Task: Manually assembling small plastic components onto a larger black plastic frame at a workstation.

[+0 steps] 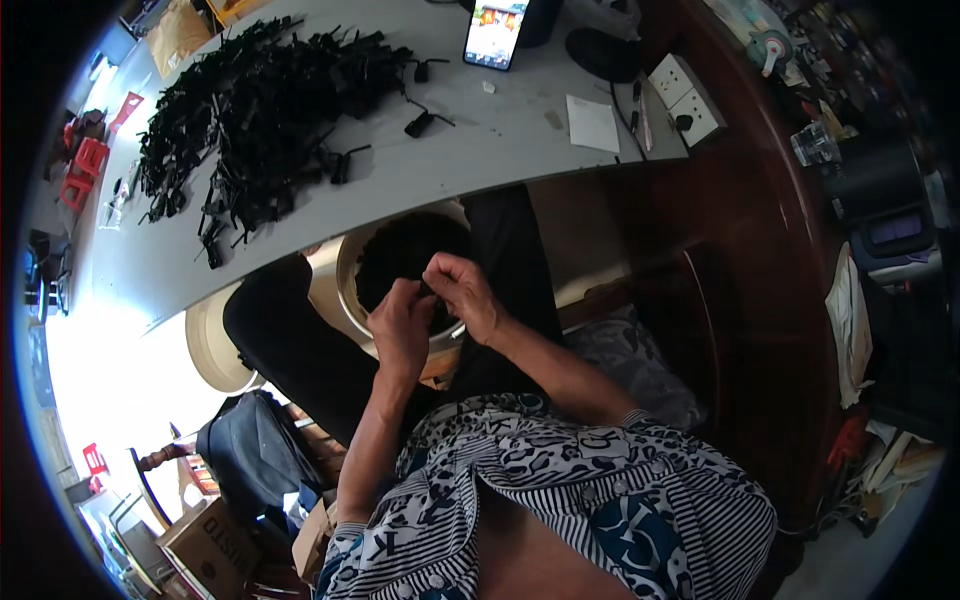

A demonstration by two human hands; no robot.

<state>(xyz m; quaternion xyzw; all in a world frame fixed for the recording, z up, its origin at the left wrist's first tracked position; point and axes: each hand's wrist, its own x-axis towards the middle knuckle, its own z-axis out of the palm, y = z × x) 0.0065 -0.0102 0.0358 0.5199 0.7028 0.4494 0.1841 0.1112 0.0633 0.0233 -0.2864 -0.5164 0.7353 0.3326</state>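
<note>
Close together over a round pale bucket (346,285), my left hand (401,328) and my right hand (466,298) meet at the fingertips. Both have their fingers closed in a pinch. Something tiny and dark shows between them, too small to make out. Inside the bucket, which stands between my knees, lies a dark mass of small black pieces (400,240). On the grey table (430,170) in front spreads a large heap of small black parts with short cable-like tails (290,110); a few lie loose at its right edge.
A lit phone (494,35) stands at the back of the table. Right of it are a white paper (593,123), pens and a white socket strip (687,98). A second pale bucket (206,345) stands left of my leg. A cardboard box (208,548) lies lower left.
</note>
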